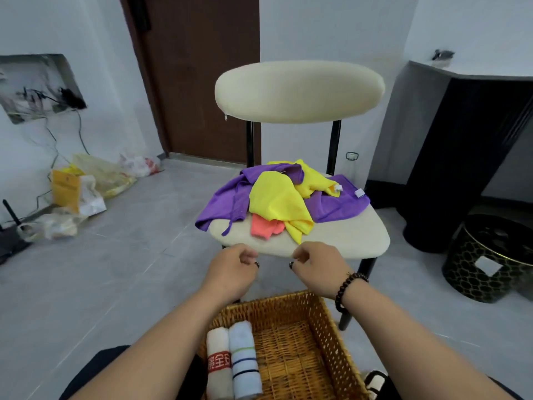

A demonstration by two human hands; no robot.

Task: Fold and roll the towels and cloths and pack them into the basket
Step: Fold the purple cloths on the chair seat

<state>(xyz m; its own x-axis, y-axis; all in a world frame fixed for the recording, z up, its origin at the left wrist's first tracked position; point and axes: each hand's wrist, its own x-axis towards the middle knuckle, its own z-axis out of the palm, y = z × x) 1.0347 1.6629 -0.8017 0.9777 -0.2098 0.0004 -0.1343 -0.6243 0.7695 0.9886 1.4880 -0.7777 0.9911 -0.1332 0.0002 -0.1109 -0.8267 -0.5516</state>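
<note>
Nearest, at the bottom edge: woven wicker basket (331, 336), open-topped, holding two rolled towels against its left wall. White roll with a red printed band (218, 368) on the left, touching a pale blue roll with thin green and dark stripes (244, 362) on its right. Right part of the basket floor bare.

Just beyond the basket's far rim, two bare forearms reaching forward. Left hand (232, 268) and right hand (315, 265) hovering close together at the front edge of the chair seat (346, 241), fingers loosely curled inward, nothing visibly held; whether fingertips touch the seat edge cannot be told. Dark ring on a finger of each hand. Dark beaded bracelet (347, 290) around the right wrist.

Further on, cream padded seat carrying a loose heap of unfolded cloths across its middle and back. Yellow cloth (274, 200) on top, draped toward the front edge. Purple cloth (227, 197) spread beneath, hanging over the left edge. Small coral-pink cloth (262, 228) peeking out under the yellow one.

Behind, oval cream backrest (300, 90) on black posts.

Farthest: brown door (202, 76), plastic bags (95, 180) along the left wall, black and gold patterned stool (487, 261) on the right.
</note>
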